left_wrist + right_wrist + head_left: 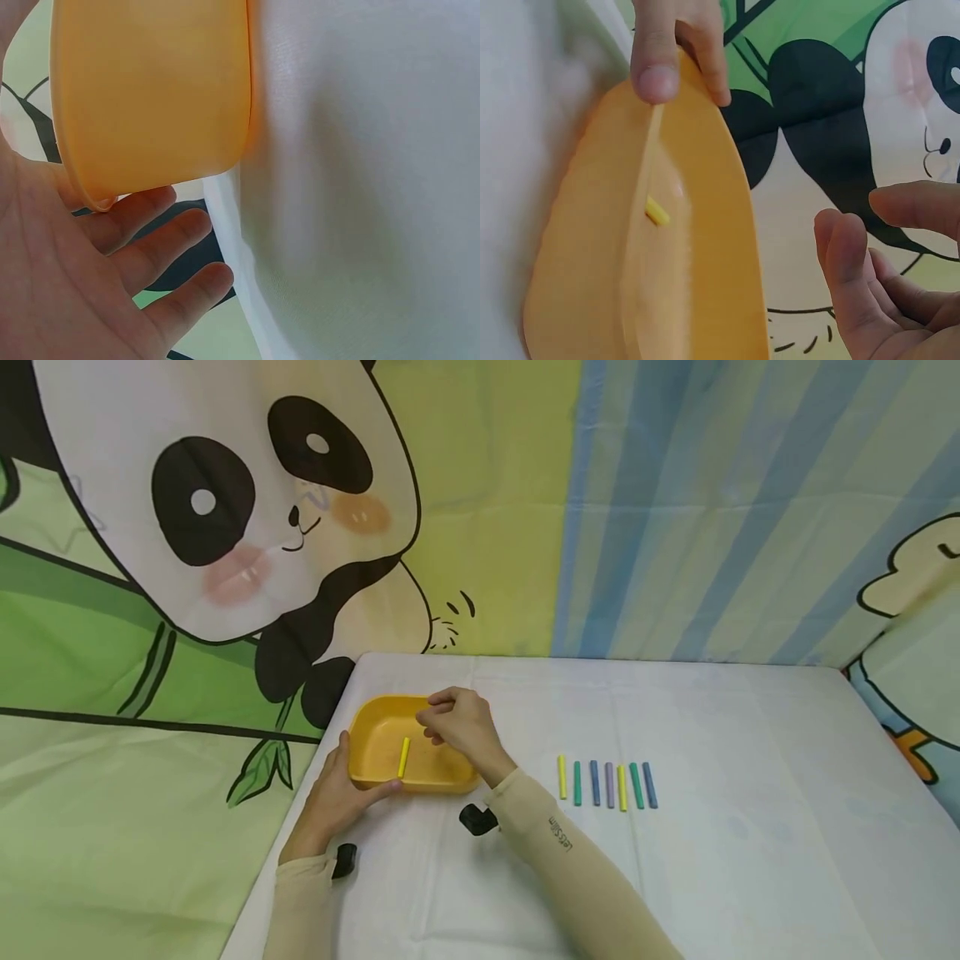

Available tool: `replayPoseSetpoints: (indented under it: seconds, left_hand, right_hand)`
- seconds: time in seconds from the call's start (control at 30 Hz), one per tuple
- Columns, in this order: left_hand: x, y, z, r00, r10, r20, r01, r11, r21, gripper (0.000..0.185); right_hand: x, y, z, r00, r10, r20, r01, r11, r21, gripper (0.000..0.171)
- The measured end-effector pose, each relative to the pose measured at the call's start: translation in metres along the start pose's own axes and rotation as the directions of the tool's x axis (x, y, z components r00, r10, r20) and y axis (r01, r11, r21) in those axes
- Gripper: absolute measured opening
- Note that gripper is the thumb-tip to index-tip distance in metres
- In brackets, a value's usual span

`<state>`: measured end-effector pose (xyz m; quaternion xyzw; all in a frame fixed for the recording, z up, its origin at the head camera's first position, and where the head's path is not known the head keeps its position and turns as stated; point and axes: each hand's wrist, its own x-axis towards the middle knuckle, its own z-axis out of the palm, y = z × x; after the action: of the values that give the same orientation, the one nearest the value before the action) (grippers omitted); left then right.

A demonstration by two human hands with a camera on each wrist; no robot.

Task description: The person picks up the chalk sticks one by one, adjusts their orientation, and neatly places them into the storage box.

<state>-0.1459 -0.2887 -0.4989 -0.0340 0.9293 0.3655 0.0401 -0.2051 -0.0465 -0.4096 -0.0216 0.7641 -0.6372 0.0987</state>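
Observation:
My left hand (pixel 335 797) grips the left end of a yellow-orange plastic tray (pixel 435 783), its thumb on the near rim. In the left wrist view, fingers (pixel 161 251) spread by the tray's outer wall. One yellow chalk-like stick (pixel 403 757) lies inside, leaning toward the near wall. Above the tray's right part hovers my right hand (pixel 463 727), fingers loosely bent. The right wrist view shows a gap between its thumb and fingers (pixel 847 240), with nothing held. There the yellow stick (pixel 658 211) is partly hidden by the rim.
Right of the tray, several similar sticks (pixel 609 785) in yellow, green, blue and purple stand in a row on the white-covered table (pixel 750 860). The table's left edge runs close by the left forearm. Behind hangs a cloth (pixel 487 510) printed with a panda.

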Motion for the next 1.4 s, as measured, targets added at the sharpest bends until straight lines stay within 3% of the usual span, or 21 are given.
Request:
replayPoseSetpoints:
  seconds: [0.23,0.5,0.97,1.4]
  left_hand:
    - [-0.001,-0.001,-0.001,1.000,-0.020,0.003,0.020,1.000,0.001,0.146]
    - [0.000,0.000,0.002,1.000,0.002,-0.004,-0.002,1.000,0.003,0.146]
    - [0.001,-0.006,0.003,0.999,0.030,-0.017,-0.030,0.999,0.026,0.143]
    - [0.001,-0.004,0.002,0.999,0.048,-0.021,-0.048,0.999,0.013,0.143]
  right_hand:
    - [-0.008,0.001,-0.021,0.999,-0.030,-0.028,0.029,0.999,-0.030,0.031]
    - [-0.015,0.010,-0.048,0.998,-0.029,-0.054,0.027,0.998,-0.048,0.035]
    - [-0.026,0.030,-0.105,0.983,0.038,-0.180,-0.056,0.994,-0.096,0.036]
    - [-0.038,0.048,-0.134,0.973,0.071,-0.218,-0.096,0.990,-0.104,0.038]
